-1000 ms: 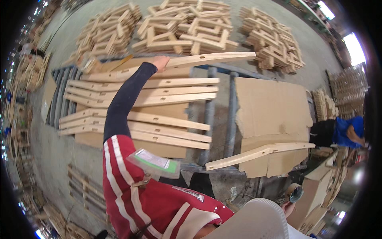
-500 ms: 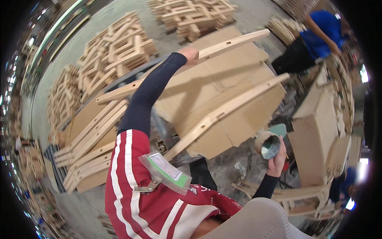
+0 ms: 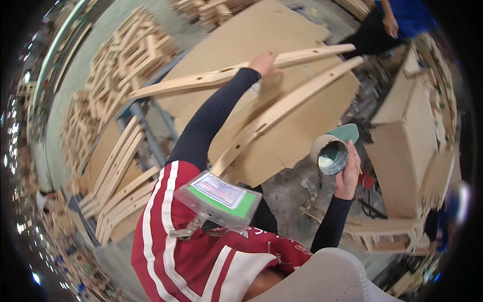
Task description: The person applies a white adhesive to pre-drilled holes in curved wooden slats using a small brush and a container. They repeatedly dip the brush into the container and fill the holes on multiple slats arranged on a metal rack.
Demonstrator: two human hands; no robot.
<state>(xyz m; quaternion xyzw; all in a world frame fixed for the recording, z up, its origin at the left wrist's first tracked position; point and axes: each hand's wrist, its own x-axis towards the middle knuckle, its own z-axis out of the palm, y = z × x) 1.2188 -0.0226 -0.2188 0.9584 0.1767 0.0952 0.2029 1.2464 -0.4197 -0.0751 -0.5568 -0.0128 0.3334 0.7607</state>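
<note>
My left hand (image 3: 264, 64) is closed around a long, slightly bent wooden bar (image 3: 206, 78) with oval slots. The bar lies across a cardboard sheet (image 3: 221, 48), and my fingers hide part of its middle. Nearer me, a similar slotted bar (image 3: 282, 111) rests on the same cardboard. In my right hand (image 3: 347, 176), off to the right, is an open, paint-crusted can (image 3: 322, 146) with some white liquid inside. A green flap-like piece (image 3: 345, 133) sticks out behind the can's rim. The tip of a thin stick (image 3: 358, 167) shows beside my right fingers.
Several more bars (image 3: 118, 166) lie at the left. Stacked wooden frames (image 3: 128, 55) stand at the far left. A large cardboard box (image 3: 395, 166) is at the right. Beyond the table's far right corner is a co-worker in blue (image 3: 410, 17).
My left hand has brought the far bar nearer, and its right end now lies close to the other bar. The can is tilted differently, showing the white liquid. My view has shifted.
</note>
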